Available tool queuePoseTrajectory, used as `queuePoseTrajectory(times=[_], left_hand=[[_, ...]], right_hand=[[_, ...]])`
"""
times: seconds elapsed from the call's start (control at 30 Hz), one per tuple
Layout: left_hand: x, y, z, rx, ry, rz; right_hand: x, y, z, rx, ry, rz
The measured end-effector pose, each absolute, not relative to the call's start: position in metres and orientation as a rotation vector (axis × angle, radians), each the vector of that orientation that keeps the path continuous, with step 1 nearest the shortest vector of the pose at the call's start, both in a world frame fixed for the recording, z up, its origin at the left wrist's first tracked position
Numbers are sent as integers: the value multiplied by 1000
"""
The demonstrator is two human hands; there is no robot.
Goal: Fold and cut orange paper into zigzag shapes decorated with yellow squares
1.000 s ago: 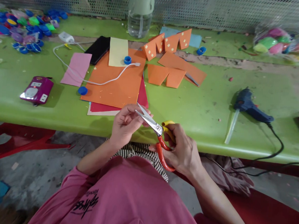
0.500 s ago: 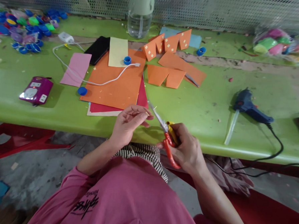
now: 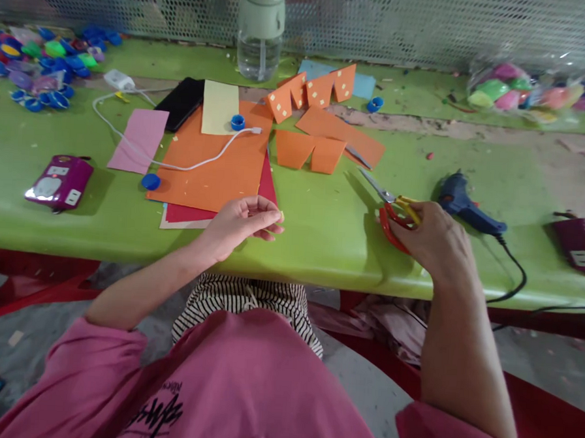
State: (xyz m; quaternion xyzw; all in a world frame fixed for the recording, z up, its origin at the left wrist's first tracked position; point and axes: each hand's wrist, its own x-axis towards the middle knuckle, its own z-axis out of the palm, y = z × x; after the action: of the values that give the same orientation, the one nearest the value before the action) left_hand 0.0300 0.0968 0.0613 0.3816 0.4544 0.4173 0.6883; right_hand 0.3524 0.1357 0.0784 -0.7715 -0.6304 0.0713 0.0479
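Right now, the right hand is curled about the yellow and red handles of a pair of scissors, whose blades reach out ahead of the fingers toward the far edge of the table. Whether the scissors touch the tabletop, I can't tell. In the left hand, near the table's front edge, thumb and fingertips are pressed together, pinching what seems to be a tiny pale bit, too small to make out well.

Just beyond the left hand lies an orange sheet over a red one, with a white cable across it. Just beyond the right hand, on its right, lies a blue glue gun. Between the orange sheet and the scissors, farther back, stands a folded orange strip.

Near the middle of the far edge stands a bottle, its clear lower part holding water and a straw. Toward the far right corner, a clear plastic bag holds green, pink and orange pieces; a heap of blue and purple pieces lies by the far left corner.
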Motion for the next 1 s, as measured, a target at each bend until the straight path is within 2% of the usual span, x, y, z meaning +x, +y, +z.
queuePoseTrajectory(times=[0.13,0.33,0.57,0.77,1.0], left_hand=[[23,109,67,940,1065,858],[-2,119,79,976,1311,872],[-30,151,77,1202,1467,879],[-23,186,60,1446,1527,744],[-18,204,58,1475,1413,708]], right_hand=[[362,140,79,-2283,-2032,196],[346,138,86,-2064,-2181,-146],[259,172,68,-1480,-2309,549],[186,216,62,-1280,-2248,746],[170,222,54,-1300,-2187,908]])
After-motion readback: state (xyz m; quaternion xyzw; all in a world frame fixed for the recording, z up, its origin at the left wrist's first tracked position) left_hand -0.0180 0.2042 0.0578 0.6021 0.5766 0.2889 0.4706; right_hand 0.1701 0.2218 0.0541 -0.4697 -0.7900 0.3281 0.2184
